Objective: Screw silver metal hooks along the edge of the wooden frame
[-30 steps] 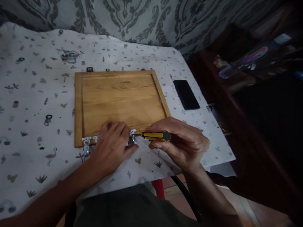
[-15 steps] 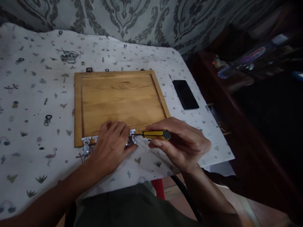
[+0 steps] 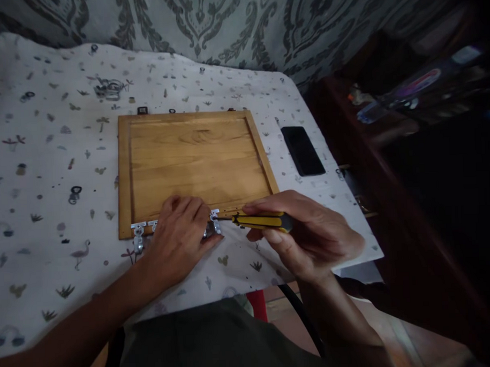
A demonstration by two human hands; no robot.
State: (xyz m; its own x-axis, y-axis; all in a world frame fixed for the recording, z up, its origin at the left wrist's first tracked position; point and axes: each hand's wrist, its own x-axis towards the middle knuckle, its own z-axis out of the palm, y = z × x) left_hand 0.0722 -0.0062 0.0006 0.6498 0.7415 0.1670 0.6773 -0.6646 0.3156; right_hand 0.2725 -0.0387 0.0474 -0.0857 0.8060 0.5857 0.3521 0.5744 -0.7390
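Note:
A framed wooden panel [image 3: 199,158] lies flat on the patterned cloth. Silver metal hinges sit along its near edge: one hinge [image 3: 138,236] at the left corner and another hinge [image 3: 215,221] between my hands. My left hand [image 3: 180,234] is closed over the near edge, its fingers curled around hardware they mostly hide. In my right hand [image 3: 311,232] is a yellow and black screwdriver [image 3: 262,220], pinched by the handle. The screwdriver points left, with its tip at the hinge between my hands; whether it sits in a screw I cannot tell.
A black phone [image 3: 303,151] lies right of the panel. Loose metal hardware [image 3: 108,88] rests at the back left of the cloth [image 3: 47,174]. Beyond the table's right edge are dark red furniture [image 3: 410,210] and a plastic bottle [image 3: 418,84]. A patterned curtain [image 3: 207,24] hangs behind.
My right hand has shifted a little right along with the screwdriver, its fingers opened slightly wider on the handle. My left hand stays at the edge. The view has shifted slightly.

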